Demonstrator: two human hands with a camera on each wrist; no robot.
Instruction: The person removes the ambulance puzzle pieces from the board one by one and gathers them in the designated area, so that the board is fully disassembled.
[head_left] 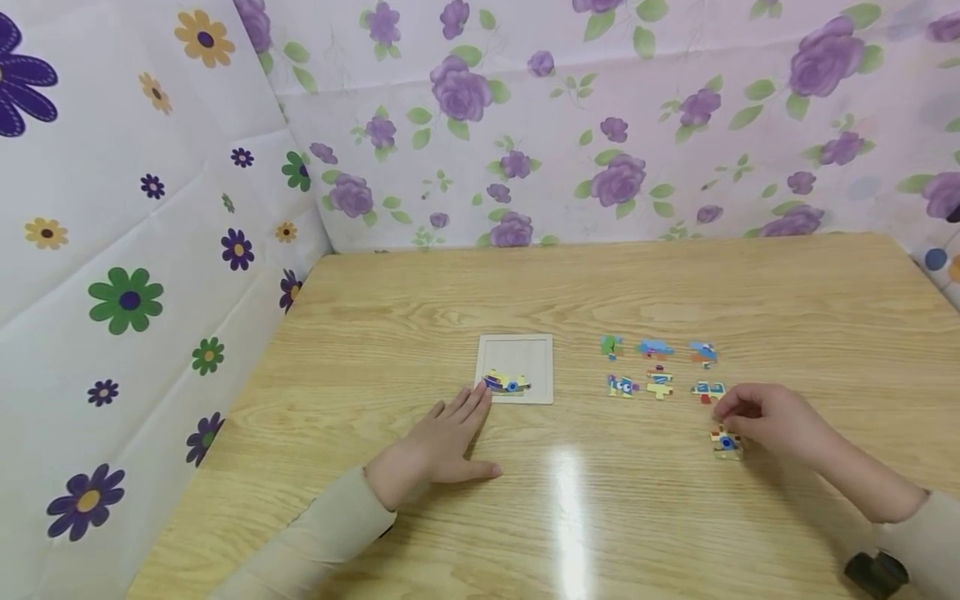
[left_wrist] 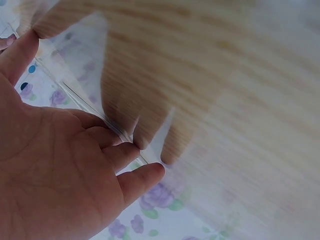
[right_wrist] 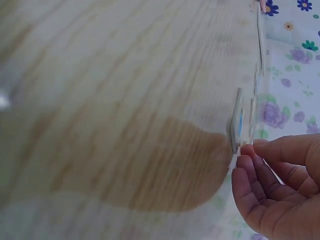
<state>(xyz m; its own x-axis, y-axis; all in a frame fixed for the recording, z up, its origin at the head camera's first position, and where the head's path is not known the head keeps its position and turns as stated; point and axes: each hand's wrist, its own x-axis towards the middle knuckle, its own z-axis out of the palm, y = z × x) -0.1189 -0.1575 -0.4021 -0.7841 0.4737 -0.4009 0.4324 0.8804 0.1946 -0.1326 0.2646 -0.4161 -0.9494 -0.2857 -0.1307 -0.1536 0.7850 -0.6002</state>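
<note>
My left hand (head_left: 442,446) rests with its fingers extended at the lower left edge of a small square puzzle tray (head_left: 545,367). Inside the tray, along its bottom, lies a yellow and blue puzzle section (head_left: 513,385). At the right, my right hand (head_left: 776,421) pinches the edge of a yellow puzzle piece (head_left: 726,443) with a blue round spot. The right wrist view shows that piece (right_wrist: 236,122) edge-on at the thumb and fingertips, tilted against the tabletop.
Several loose puzzle pieces lie in two rows between tray and right hand, among them a green and blue one (head_left: 612,347), one with eyes (head_left: 622,386) and one with windows (head_left: 708,390). Flowered cloth (head_left: 525,108) hangs behind the wooden table (head_left: 405,308).
</note>
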